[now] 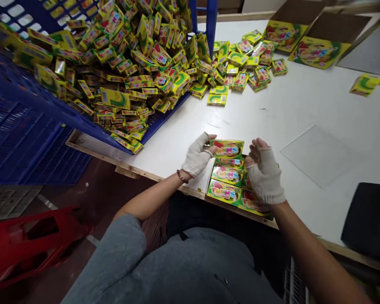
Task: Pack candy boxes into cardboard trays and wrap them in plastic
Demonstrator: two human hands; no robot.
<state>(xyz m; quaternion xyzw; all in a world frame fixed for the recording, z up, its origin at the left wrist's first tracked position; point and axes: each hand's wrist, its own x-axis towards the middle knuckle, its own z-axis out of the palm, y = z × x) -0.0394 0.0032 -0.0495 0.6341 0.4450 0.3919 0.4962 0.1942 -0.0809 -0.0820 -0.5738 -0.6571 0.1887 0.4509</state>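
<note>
My left hand [200,154], in a white fingerless glove, grips the left end of a small yellow-green TWINS box [228,148]. That box is tilted up over the far end of a packed block of similar boxes [224,190] at the table's near edge. The block stands in rows, its right part partly hidden. Over its right side is my right hand [263,169], also gloved, with fingers bent upward and thumb apart; I see nothing held in it.
A tipped blue crate [164,122] spills many small boxes [217,99] onto the white table [256,122]. Two open display cartons [319,52] stand at the back right. A clear flat sheet [318,156] and a black object [369,219] lie to the right. A red plastic stool [15,240] is at lower left.
</note>
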